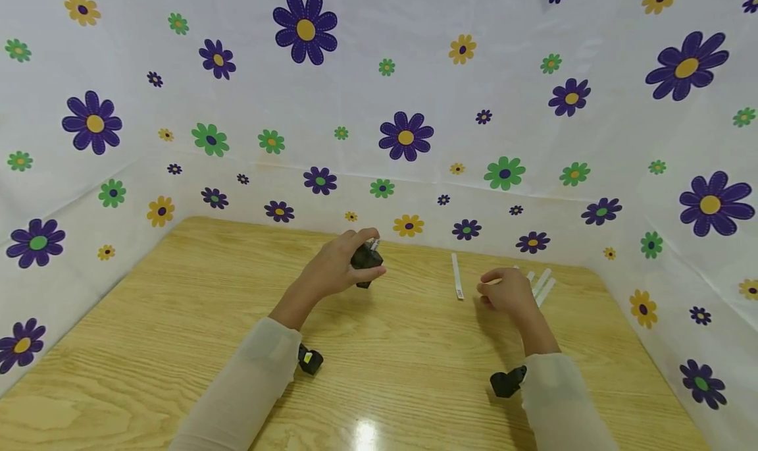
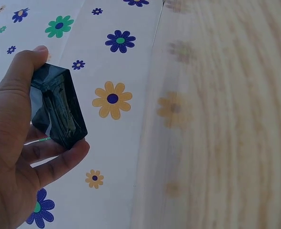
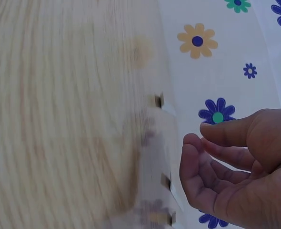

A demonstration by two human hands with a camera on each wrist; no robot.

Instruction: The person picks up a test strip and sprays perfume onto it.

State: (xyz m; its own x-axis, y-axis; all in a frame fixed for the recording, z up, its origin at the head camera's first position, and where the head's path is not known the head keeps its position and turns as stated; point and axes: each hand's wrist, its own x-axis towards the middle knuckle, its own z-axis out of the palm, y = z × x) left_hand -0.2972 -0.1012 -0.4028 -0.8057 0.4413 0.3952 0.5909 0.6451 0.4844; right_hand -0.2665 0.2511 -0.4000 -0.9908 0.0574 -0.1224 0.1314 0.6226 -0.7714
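Observation:
My left hand [image 1: 340, 263] grips a dark, faceted glass bottle [image 1: 365, 257] that looks like a perfume bottle, with a silvery neck at its top. In the left wrist view the bottle [image 2: 59, 105] lies between the thumb above and the fingers below, its glass dark teal. My right hand [image 1: 506, 290] hovers over the right part of the table, fingers loosely curled and thumb close to the forefinger, with nothing between them. A narrow white paper strip [image 1: 456, 276] lies just left of it. Several more strips [image 1: 543, 285] fan out behind that hand, partly hidden by it.
The wooden table [image 1: 403, 345] is bounded at the back and both sides by a white flower-print cloth [image 1: 355, 95]. Small black devices [image 1: 310, 360] sit at both wrists.

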